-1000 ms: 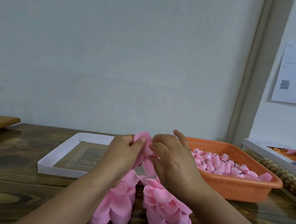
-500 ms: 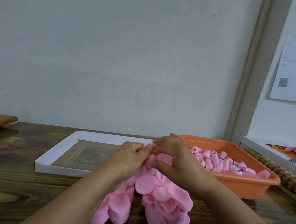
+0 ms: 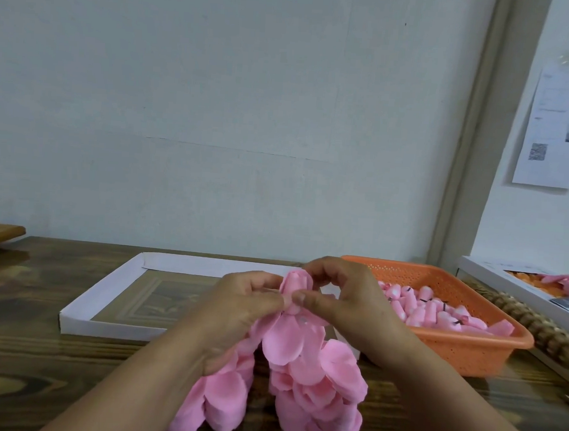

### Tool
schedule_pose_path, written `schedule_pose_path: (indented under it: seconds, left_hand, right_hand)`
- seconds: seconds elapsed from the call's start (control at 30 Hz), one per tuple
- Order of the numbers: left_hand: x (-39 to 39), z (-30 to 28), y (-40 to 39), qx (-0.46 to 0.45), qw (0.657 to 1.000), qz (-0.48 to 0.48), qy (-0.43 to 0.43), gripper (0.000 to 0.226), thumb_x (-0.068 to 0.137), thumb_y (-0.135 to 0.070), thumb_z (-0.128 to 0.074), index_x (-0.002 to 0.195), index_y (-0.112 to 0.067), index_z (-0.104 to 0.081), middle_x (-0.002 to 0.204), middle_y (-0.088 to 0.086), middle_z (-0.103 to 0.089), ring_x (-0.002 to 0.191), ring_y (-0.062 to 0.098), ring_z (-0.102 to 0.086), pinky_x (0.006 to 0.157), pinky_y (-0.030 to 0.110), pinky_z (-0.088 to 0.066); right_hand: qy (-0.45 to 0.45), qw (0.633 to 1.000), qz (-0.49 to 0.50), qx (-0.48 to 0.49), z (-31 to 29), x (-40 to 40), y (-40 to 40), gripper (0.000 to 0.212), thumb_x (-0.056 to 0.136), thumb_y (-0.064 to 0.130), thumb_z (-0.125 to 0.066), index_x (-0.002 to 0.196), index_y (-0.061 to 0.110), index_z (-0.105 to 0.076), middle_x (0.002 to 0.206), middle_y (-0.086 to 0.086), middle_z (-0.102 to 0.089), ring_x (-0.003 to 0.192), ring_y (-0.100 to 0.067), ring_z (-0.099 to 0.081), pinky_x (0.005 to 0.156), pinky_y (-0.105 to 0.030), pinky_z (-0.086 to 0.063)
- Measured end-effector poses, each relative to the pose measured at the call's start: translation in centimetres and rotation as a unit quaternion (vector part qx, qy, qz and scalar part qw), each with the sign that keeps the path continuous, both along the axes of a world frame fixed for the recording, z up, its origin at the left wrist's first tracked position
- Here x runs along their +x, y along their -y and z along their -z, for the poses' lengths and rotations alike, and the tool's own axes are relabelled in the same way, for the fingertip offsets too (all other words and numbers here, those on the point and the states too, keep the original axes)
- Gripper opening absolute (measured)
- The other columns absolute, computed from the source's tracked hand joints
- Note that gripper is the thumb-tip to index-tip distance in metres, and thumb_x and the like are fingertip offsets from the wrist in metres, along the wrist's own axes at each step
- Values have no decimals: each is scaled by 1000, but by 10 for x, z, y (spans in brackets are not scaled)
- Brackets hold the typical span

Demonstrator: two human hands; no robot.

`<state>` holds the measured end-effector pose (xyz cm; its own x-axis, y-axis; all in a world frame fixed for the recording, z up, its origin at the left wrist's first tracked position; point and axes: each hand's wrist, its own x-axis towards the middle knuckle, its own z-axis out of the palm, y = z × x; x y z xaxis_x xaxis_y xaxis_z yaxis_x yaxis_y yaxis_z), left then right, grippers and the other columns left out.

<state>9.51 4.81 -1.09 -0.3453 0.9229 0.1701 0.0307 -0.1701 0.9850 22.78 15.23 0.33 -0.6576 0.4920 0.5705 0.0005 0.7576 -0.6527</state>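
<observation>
Your fingers (image 3: 308, 300) pinch a pink flower bud (image 3: 295, 281) from both sides.

Your left hand (image 3: 237, 309) curls its thumb and forefinger against the bud's left side. Your right hand (image 3: 357, 306) sets its thumb at the bud's base and arches its forefinger over the top. Both grips are closed tight on it, with no gap to see. The bud stands upright between your fingertips, lifted off the table (image 3: 34, 366). Straight below your fingers hang the pink petals (image 3: 303, 376), two overlapping bunches that drape down between your wrists and reach the wood. Just right of your right-hand fingers sits an orange basket (image 3: 468, 346) holding more buds (image 3: 420, 310). Behind and left of your left-hand fingers lies a shallow white tray (image 3: 80, 319).
</observation>
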Motion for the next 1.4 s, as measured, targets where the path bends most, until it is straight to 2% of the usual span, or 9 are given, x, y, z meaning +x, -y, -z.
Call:
schedule_pose_path:
  seconds: [0.27,0.47,0.57,0.63,0.73,0.87,0.97,1.2,1.4]
  left_hand:
    - [4,6,-2,16,1000,-7,-14,17,87,-4,-61,93,-10,-75,93,11,-75,86,13,-69,71,18,-54]
    - [7,8,-6,9,999,-45,-27,16,88,-1,-61,95,-6,-74,88,13,-74,76,11,-68,69,21,-55]
    - [7,5,-4,3,998,-56,-26,16,84,-2,-67,97,-6,-74,93,17,-73,80,17,-69,73,24,-55]
    - [6,6,-7,-3,996,-91,-6,29,80,0,-70,107,-11,-69,98,12,-73,86,20,-70,75,25,-57]
    - [11,7,-10,0,988,-128,85,37,80,9,-65,111,-11,-58,105,15,-66,85,24,-70,72,28,-58]
    - [18,5,-11,40,949,-92,297,8,83,13,-54,80,7,-58,71,16,-68,58,16,-69,50,20,-55]
    - [19,6,-13,31,915,-131,380,10,89,10,-49,85,9,-58,72,19,-67,67,22,-65,45,22,-55]
    - [11,16,-17,-28,966,-251,54,22,94,-20,-57,85,-5,-69,80,9,-69,71,26,-63,64,31,-47]
    - [14,13,-18,2,969,-245,-29,26,91,-20,-61,74,-5,-73,77,21,-70,68,20,-58,67,33,-46]
  right_hand:
    - [-13,1000,0,-28,6,0,0,13,74,10,-76,79,16,-65,79,-12,-67,77,-30,-63,71,-47,-53]
    - [-26,1000,-14,-8,9,-5,6,37,74,0,-69,74,37,-68,83,6,-63,65,-16,-54,59,-20,-46]
    - [-37,996,-51,-59,9,-5,6,25,79,0,-64,80,23,-73,84,-22,-65,64,-39,-55,59,-39,-45]
    - [-63,995,-28,-74,10,-6,5,28,80,-1,-63,76,25,-73,75,-31,-60,56,-30,-50,55,-39,-42]
    - [-84,993,11,-80,10,-8,6,38,80,-6,-61,67,29,-72,73,-27,-62,61,-22,-51,55,-35,-42]
    - [-79,994,45,-67,11,-11,5,24,80,-7,-60,76,14,-72,68,-24,-62,55,-16,-45,52,-28,-36]
    - [-70,994,54,-60,13,-12,5,21,79,-8,-59,78,8,-72,68,-23,-62,53,-14,-44,51,-25,-35]
    - [1,999,36,-8,12,-10,6,15,81,-1,-61,79,9,-71,73,-4,-67,63,-14,-54,63,-27,-45]
    - [34,999,10,25,8,-10,8,18,80,2,-64,75,18,-67,78,1,-63,71,-9,-53,66,-20,-42]
